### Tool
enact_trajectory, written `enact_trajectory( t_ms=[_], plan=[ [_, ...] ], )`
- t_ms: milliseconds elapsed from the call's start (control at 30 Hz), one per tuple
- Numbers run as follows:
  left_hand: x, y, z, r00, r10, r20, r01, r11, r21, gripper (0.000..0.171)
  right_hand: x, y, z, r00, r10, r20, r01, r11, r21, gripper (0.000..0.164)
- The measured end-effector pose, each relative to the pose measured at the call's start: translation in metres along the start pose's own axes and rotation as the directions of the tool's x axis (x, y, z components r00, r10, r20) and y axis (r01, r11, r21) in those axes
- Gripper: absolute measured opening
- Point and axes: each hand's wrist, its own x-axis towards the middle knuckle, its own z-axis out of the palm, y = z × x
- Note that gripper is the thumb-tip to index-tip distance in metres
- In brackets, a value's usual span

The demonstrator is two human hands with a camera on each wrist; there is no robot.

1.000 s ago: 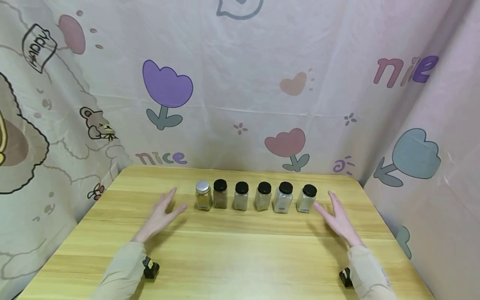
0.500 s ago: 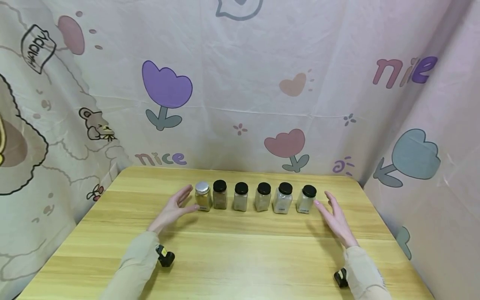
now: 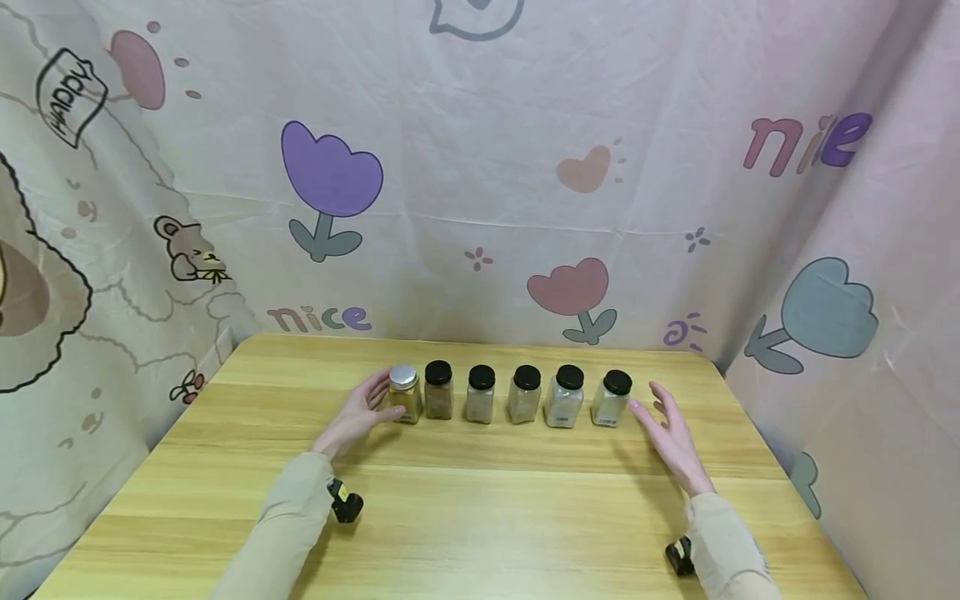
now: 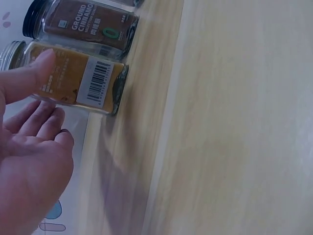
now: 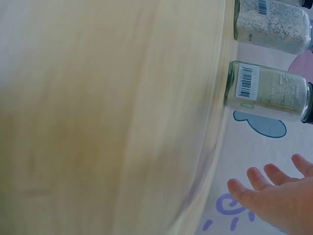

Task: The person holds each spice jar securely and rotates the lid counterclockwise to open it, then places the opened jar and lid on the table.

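Note:
My left hand (image 3: pixel 358 418) is at the silver-lidded spice jar (image 3: pixel 406 397) at the row's left end, thumb across its front and fingers behind its far side. The left wrist view shows yellow-orange powder and a barcode label on this jar (image 4: pixel 73 76); the thumb (image 4: pixel 41 71) lies over its side. Beside the rightmost black-lidded jar (image 3: pixel 611 400), my right hand (image 3: pixel 672 437) is held with spread fingers and nothing in it. In the right wrist view that jar (image 5: pixel 269 90) holds pale contents, and the fingers are apart from it.
Next to the silver-lidded jar stands a ground cinnamon jar (image 3: pixel 438 392). More black-lidded jars, including one with white grains (image 3: pixel 564 398), continue the row along the back of the wooden table (image 3: pixel 480 517). A printed curtain (image 3: pixel 450 167) hangs behind and at both sides.
My left hand has moved right and forward from open space to the silver-lidded jar. My right hand has shifted slightly left. The jars keep their places.

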Motion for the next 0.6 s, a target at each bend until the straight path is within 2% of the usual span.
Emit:
enact_trajectory(
  t_ms=[267, 467, 600],
  plan=[
    [0.0, 0.002, 0.005, 0.999, 0.002, -0.041, -0.001, 1.0, 0.019, 0.08, 0.001, -0.001, 0.001, 1.0, 0.012, 0.003, -0.012, 1.0, 0.006, 0.08],
    [-0.006, 0.001, 0.007, 0.998, -0.026, -0.059, 0.029, 0.998, 0.05, 0.079, 0.001, -0.002, 0.002, 1.0, 0.007, -0.005, -0.007, 1.0, 0.001, 0.08],
    [-0.012, -0.001, 0.01, 0.998, -0.005, -0.057, 0.011, 0.996, 0.094, 0.076, 0.0, -0.003, 0.004, 1.0, -0.004, -0.014, 0.004, 1.0, 0.01, 0.081]
  ],
)
